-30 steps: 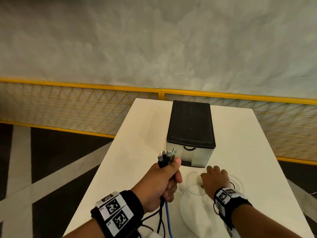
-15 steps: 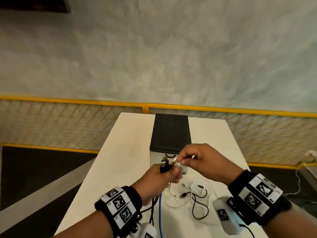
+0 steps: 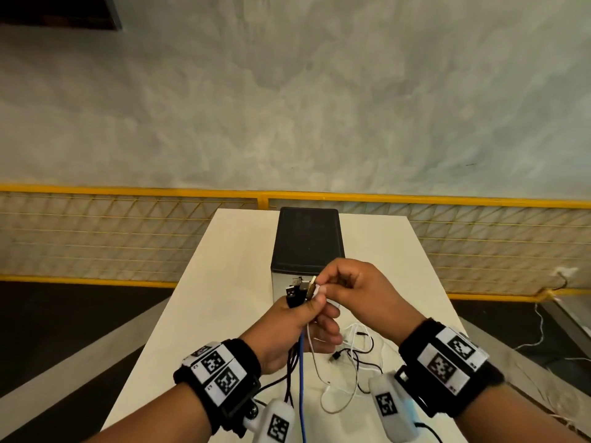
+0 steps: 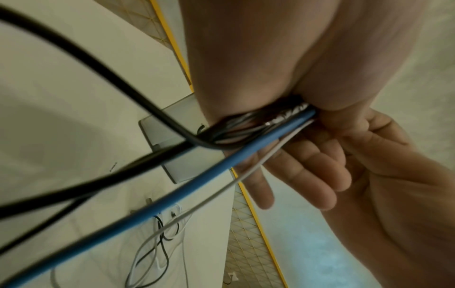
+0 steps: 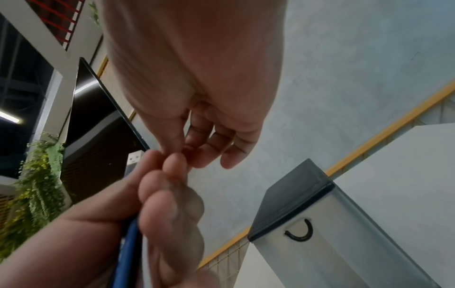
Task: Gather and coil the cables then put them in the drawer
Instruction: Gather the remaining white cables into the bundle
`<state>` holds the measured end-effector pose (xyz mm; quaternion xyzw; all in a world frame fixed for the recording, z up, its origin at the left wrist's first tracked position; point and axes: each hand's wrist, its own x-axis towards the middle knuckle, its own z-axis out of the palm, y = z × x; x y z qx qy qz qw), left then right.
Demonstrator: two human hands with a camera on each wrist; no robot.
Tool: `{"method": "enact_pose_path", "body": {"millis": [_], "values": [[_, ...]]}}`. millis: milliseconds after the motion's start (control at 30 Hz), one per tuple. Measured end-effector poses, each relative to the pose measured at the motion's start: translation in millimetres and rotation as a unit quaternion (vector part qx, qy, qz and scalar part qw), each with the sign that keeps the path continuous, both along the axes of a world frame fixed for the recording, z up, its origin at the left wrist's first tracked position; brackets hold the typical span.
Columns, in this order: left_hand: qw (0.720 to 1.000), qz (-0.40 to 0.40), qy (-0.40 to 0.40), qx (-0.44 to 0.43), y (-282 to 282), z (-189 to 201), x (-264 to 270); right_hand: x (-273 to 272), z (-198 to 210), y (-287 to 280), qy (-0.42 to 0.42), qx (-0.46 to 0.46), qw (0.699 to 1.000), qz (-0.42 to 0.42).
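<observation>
Nearest the person, the cable bundle hangs down from the left hand, which is closed in a fist around it: several black leads, a thick blue cable and a thin white cable, with the plug ends standing up out of the top of the fist, in front of the drawer box. The right hand meets the left just above that fist, thumb and forefinger pinched on a pale connector that it is adding to the plugs. To the right of the fist and nearer than the drawer box, loose white and black leads lie in tangled loops on the white table; nothing is coiled yet. The likeliest slip, as I judge it, is the thin white cable sliding out of the fist while the fingers loosen to take the new connector in, since it sits at the outer edge of the bundle beside the much thicker blue one. Pulling the trailing lengths up could also drag the tangle on the table into a knot, or snag a plug on the table's near edge. Beyond the hands the drawer box stands with its dark top and pale front; the right wrist view shows its black loop handle, and the drawer looks closed, so a hand must come free to open it. A yellow railing runs behind the table.
</observation>
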<state>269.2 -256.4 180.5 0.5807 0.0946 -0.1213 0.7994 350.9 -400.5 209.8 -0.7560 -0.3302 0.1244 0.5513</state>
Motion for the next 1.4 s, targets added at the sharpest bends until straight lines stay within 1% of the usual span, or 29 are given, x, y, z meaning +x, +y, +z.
{"method": "enact_pose_path", "body": {"millis": [33,100,133,167,200,233,267,300,333,367,433,500,567,633,700,767,800,833,900,933,967,1033,1067,1133,1233,1267,1333,1400], "values": [[1.0,0.015,0.001,-0.001,-1,0,1,-1,-2,-1,0.008,0.006,1.0,-0.007],[0.998,0.057,0.0,0.003,0,0,3,-4,-9,-4,0.046,0.012,0.997,-0.061],[0.997,0.08,-0.002,0.004,2,1,5,-6,-16,-8,0.085,0.0,0.992,-0.089],[0.995,0.099,-0.004,0.003,4,0,6,-10,-24,-10,0.149,-0.029,0.983,-0.1],[0.994,0.112,-0.006,-0.001,6,0,7,-17,-33,-13,0.236,-0.071,0.965,-0.088],[0.993,0.12,-0.008,-0.008,7,-1,7,-26,-44,-13,0.328,-0.118,0.936,-0.058],[0.992,0.123,-0.008,-0.016,7,-1,6,-36,-55,-12,0.408,-0.153,0.9,-0.025],[0.992,0.122,-0.006,-0.025,5,-1,5,-45,-68,-11,0.476,-0.161,0.865,-0.002],[0.992,0.12,-0.004,-0.03,4,-1,3,-50,-79,-6,0.531,-0.148,0.834,0.008],[0.993,0.117,0.0,-0.032,3,-1,1,-54,-88,-1,0.574,-0.117,0.811,0.002],[0.993,0.109,0.02,-0.026,0,-3,-3,-49,-96,7,0.62,-0.008,0.784,-0.033],[0.994,0.095,0.056,0.0,0,-12,-11,-33,-90,12,0.623,0.106,0.769,-0.093],[0.99,0.072,0.113,0.035,4,-29,-23,-13,-78,9,0.604,0.164,0.767,-0.142],[0.978,0.028,0.195,0.061,9,-49,-40,5,-65,5,0.591,0.193,0.765,-0.169],[0.957,-0.026,0.274,0.091,15,-64,-58,13,-58,3,0.587,0.207,0.76,-0.189],[0.942,-0.059,0.303,0.133,19,-70,-68,14,-58,1,0.58,0.217,0.756,-0.21],[0.945,-0.046,0.289,0.146,20,-68,-68,12,-60,1,0.576,0.219,0.757,-0.218],[0.956,-0.01,0.254,0.147,21,-65,-65,8,-64,2,0.572,0.215,0.76,-0.22],[0.976,0.094,0.153,0.126,18,-51,-50,-4,-73,5,0.564,0.187,0.777,-0.207],[0.977,0.133,0.106,0.126,15,-43,-40,-11,-76,8,0.561,0.171,0.787,-0.194],[0.976,0.153,0.071,0.134,11,-35,-31,-18,-79,12,0.559,0.159,0.794,-0.177],[0.974,0.149,0.022,0.167,0,-27,-18,-30,-80,20,0.559,0.153,0.803,-0.138],[0.973,0.137,0.006,0.186,-6,-25,-14,-35,-80,23,0.563,0.162,0.801,-0.124],[0.968,0.126,-0.019,0.218,-12,-30,-12,-41,-79,26,0.581,0.196,0.783,-0.106],[0.964,0.121,-0.031,0.234,-14,-43,-15,-43,-76,23,0.608,0.233,0.753,-0.096],[0.963,0.126,-0.031,0.238,-14,-44,-16,-43,-77,22,0.613,0.227,0.751,-0.092],[0.968,0.125,-0.023,0.216,-10,-43,-18,-43,-75,24,0.614,0.181,0.764,-0.078],[0.976,0.092,-0.011,0.199,-4,-39,-25,-37,-72,24,0.612,0.141,0.774,-0.077]]}}
